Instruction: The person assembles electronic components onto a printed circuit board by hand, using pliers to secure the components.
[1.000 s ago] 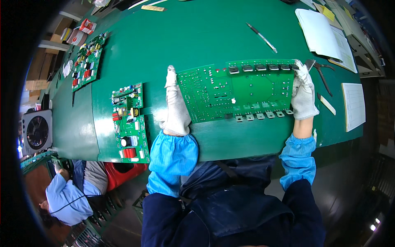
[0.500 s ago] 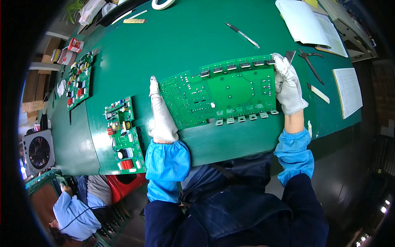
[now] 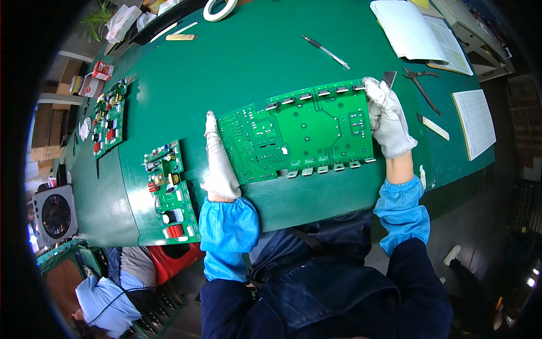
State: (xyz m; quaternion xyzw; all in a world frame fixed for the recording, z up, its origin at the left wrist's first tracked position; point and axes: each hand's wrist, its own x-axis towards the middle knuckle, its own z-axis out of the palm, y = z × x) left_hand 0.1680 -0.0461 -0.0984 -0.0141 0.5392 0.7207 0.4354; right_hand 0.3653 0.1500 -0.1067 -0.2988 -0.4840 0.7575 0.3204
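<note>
A large green circuit board (image 3: 307, 131) is held up over the near part of the bench, solder-dotted face towards me. Metal-tabbed components line its far and near edges. My left hand (image 3: 221, 164), in a white glove, grips the board's left edge, fingers partly hidden behind it. At the opposite end, my gloved right hand (image 3: 389, 121) clasps the right edge near the far corner. A flat grey blade (image 3: 389, 78) juts out beyond the right hand's fingers; its other end is hidden by the glove.
Populated circuit boards (image 3: 179, 206) lie at left. Pliers (image 3: 420, 90), a taped blade (image 3: 433, 126), a pen (image 3: 326, 52) and papers (image 3: 475, 124) rest around the right side. A tape roll (image 3: 220, 10) sits far back. Another person (image 3: 110, 299) sits lower left, beside a fan (image 3: 55, 214).
The board has tilted slightly, and its right end has shifted a little left with my right hand. Both hands keep their grip. Someone's leg and shoe have appeared at lower right.
</note>
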